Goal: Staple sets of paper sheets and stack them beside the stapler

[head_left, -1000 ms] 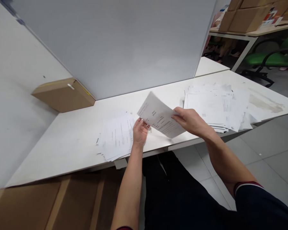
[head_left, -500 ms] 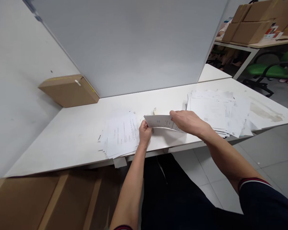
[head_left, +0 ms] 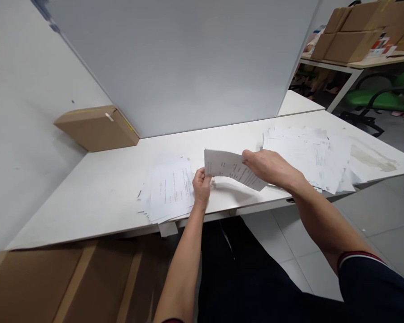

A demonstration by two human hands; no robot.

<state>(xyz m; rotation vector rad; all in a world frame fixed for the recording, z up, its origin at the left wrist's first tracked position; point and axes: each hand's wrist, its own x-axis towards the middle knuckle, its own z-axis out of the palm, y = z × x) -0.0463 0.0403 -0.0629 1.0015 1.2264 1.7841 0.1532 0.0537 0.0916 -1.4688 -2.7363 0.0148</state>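
Observation:
Printed paper (head_left: pixel 234 167) is held up off the table between my two hands, tilted and slightly curved; whether it is one sheet or more I cannot tell. My left hand (head_left: pixel 202 185) pinches its left lower corner. At the upper right edge my right hand (head_left: pixel 272 168) grips it, thumb on the near side. A fanned pile of printed sheets (head_left: pixel 172 190) lies just left of my left hand. Beyond my right hand spreads a larger, untidy pile of papers (head_left: pixel 296 154), partly covered by my right hand and wrist.
The white table (head_left: pixel 114 193) runs against a grey-white board (head_left: pixel 188 67). A flat cardboard box (head_left: pixel 97 130) leans at the back left. Cardboard cartons (head_left: pixel 60 282) stand below the left front edge. A green chair (head_left: pixel 377 99) and a table with stacked boxes (head_left: pixel 352 45) are at the right.
The held paper has been raised and turned, so more of its printed face shows. My right hand has shifted slightly up and right; both piles lie where they were.

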